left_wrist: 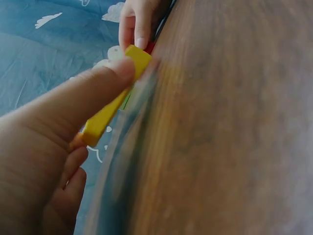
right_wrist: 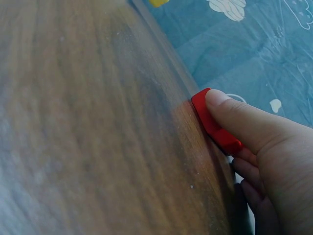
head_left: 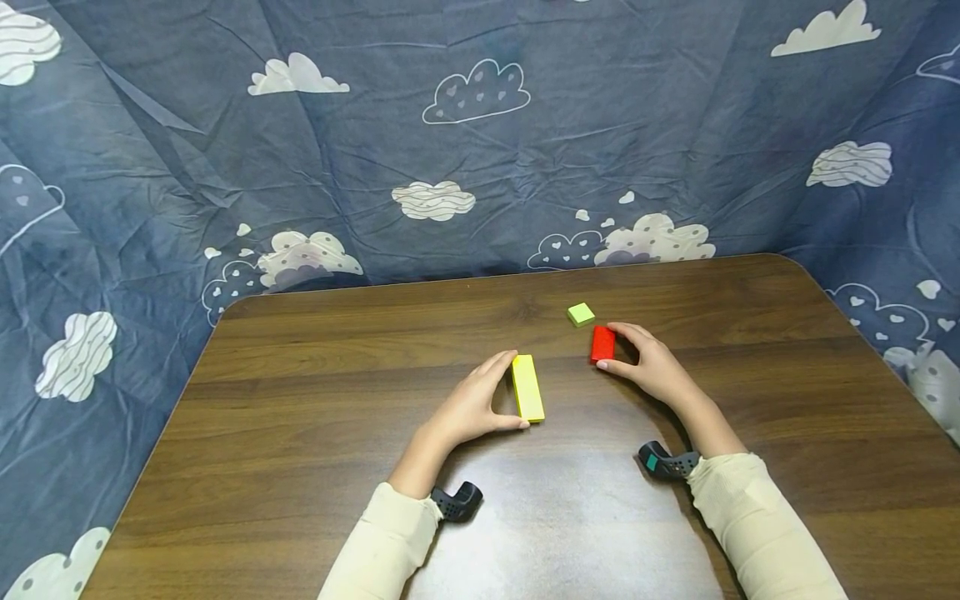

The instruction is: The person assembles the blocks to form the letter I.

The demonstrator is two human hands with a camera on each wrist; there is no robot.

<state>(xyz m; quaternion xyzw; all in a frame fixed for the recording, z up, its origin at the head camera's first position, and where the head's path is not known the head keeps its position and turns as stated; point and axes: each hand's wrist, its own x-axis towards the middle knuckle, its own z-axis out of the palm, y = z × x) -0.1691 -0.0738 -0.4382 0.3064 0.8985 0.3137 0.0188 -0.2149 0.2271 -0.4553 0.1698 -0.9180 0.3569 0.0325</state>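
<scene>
A long yellow block (head_left: 528, 388) is pinched end to end between the thumb and fingers of my left hand (head_left: 472, 407). In the left wrist view the yellow block (left_wrist: 108, 113) slants away from the thumb, its far end at the fingertips. My right hand (head_left: 654, 367) pinches a shorter red block (head_left: 602, 344) the same way, thumb at the near end. The red block (right_wrist: 215, 122) appears on or just over the wood in the right wrist view. Beyond it a small lime-green square block (head_left: 581, 314) lies on the table, untouched by either hand.
The brown wooden table (head_left: 315, 433) has rounded far corners. Behind it hangs a blue curtain (head_left: 360, 150) with white clouds. Each wrist wears a black strap device, the left device (head_left: 459, 502) and the right device (head_left: 666, 462), close above the tabletop.
</scene>
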